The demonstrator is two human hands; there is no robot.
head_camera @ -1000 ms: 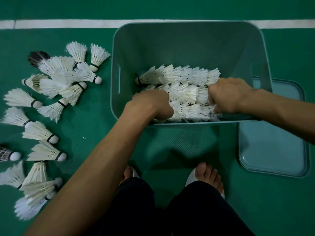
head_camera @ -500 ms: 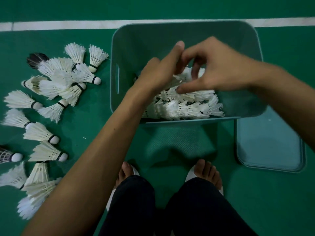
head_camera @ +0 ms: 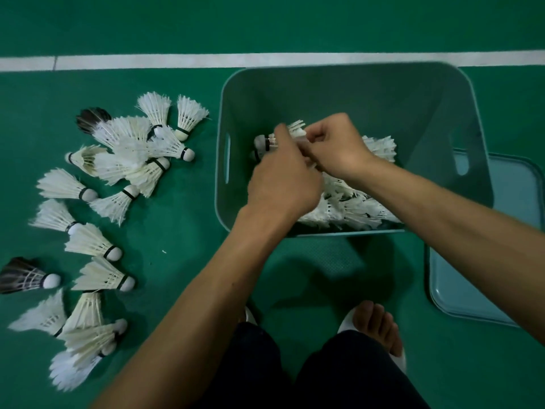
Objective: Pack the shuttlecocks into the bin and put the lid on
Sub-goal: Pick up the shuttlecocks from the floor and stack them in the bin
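Teal plastic bin [head_camera: 354, 93] stands on the green floor [head_camera: 182, 231]. Packed shuttlecocks [head_camera: 354, 211] lie in its near part, half hidden by both forearms. Above them the left hand [head_camera: 283, 184] grips a white shuttlecock [head_camera: 265, 142] by the cork end, and the right hand [head_camera: 339, 149] pinches its feathers. The lid [head_camera: 483, 276] lies flat to the right, its far-left corner behind the bin. Loose shuttlecocks [head_camera: 97, 243] are scattered to the left, a white line [head_camera: 265, 60] runs on the far side, and a bare foot [head_camera: 377, 323] is nearest.

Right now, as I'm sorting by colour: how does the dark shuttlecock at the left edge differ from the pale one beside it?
The dark shuttlecock has blackish feathers; the pale shuttlecock has cream ones. The pale one shows a black band by its cork; the dark one none. Both lie sideways, corks pointing right.
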